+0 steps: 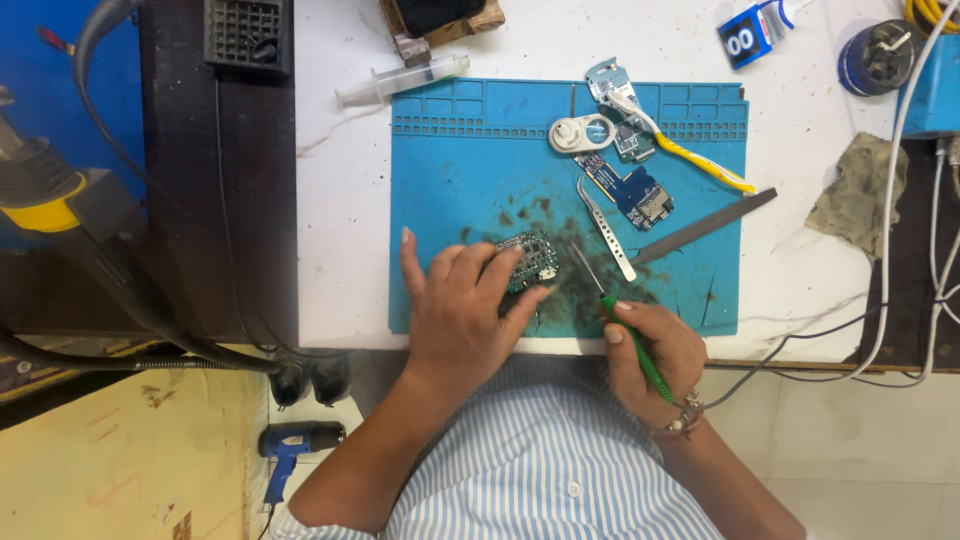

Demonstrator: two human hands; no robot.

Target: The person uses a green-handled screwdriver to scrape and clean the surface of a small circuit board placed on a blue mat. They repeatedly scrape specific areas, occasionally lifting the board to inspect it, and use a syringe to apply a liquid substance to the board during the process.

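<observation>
White workbench carrying blue silicone repair mat [470, 160], left hand [462, 310] lying palm-down, fingers spread, pressing small round circuit board [532, 260] at mat's front, board dark green, partly covered, right hand [650, 345] curling fingers around green-handled screwdriver [620, 320], tip pointing beside board.
</observation>
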